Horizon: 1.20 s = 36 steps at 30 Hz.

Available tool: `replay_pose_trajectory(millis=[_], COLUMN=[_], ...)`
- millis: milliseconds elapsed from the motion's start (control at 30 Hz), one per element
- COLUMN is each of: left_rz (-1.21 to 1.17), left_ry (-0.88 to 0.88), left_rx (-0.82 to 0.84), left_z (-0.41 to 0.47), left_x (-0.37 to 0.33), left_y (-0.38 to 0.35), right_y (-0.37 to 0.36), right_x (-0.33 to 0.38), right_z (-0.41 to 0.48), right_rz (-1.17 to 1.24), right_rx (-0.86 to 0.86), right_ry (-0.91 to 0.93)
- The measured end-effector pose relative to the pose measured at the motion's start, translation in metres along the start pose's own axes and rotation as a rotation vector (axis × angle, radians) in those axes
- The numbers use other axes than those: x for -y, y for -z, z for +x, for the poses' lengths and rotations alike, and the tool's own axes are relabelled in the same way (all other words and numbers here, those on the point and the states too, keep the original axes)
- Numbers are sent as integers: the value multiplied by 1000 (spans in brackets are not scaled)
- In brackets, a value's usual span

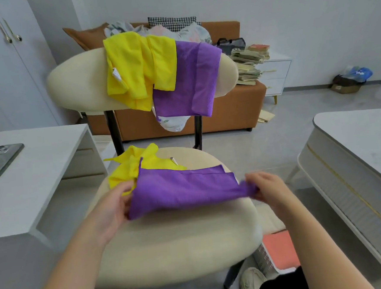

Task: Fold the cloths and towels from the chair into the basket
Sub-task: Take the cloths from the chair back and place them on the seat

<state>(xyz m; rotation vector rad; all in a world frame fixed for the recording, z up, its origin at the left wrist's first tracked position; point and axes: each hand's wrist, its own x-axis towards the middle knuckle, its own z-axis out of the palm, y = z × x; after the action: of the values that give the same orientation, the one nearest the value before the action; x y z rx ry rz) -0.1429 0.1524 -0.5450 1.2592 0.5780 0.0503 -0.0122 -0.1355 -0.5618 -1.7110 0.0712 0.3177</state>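
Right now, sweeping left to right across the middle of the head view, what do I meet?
First the phone → left hand → held purple cloth → right hand → white table.

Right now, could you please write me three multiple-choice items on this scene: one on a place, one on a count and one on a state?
1. Where does the phone lie?
A. in the basket
B. on the white table at the left
C. on the sofa

2. How many purple cloths show?
A. one
B. two
C. four

3. What holds the lower purple cloth?
A. the left hand and the right hand, one at each end
B. one hand alone
C. nothing; it lies untouched

Answers:
1 B, as the phone lies flat on the white table.
2 B, as the lower purple cloth is over the seat and the upper purple cloth is draped on the backrest.
3 A, as each hand pinches one end of it.
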Motion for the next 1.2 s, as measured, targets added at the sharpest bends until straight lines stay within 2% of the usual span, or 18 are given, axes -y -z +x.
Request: replay_pose_trajectory(millis=[100,200,300,433,500,633,833,933,1000,1133,1200], left_rz=[255,386,470,597,571,474,822,876,918,1087,1157], left_ry=[246,192,139,270,302,190,-184,-321,-334,-172,-207], left_rx=[-21,-82,-22,120,147,-132,-401,-518,-526,-413,-397], left_z=[-4,-2,-7,-13,-10,13,44,43,47,59,63], left_x=[16,23,24,19,17,22,31,30,33,34,33], left_y=[9,9,7,21,22,11,2,2,8,13,14], right_y=[4,1,-1,6,9,0,-18,-19,-22,-27,-29], right_x=[-20,-26,-24,-18,-18,-15,-15,-13,-10,-14,-14], right_z=[-4,-2,0,2,8,23,37,41,43,52,58], right_rz=[-336,-420,-485,-642,-732,-836,-797,-722,-686,-754,-769], right_rx=[121,67,17,120,86,-8,-52,-100,-65,24,32], right_ry=[-117,-131,-115,-164,-165,-82,31,150,208,238,274])
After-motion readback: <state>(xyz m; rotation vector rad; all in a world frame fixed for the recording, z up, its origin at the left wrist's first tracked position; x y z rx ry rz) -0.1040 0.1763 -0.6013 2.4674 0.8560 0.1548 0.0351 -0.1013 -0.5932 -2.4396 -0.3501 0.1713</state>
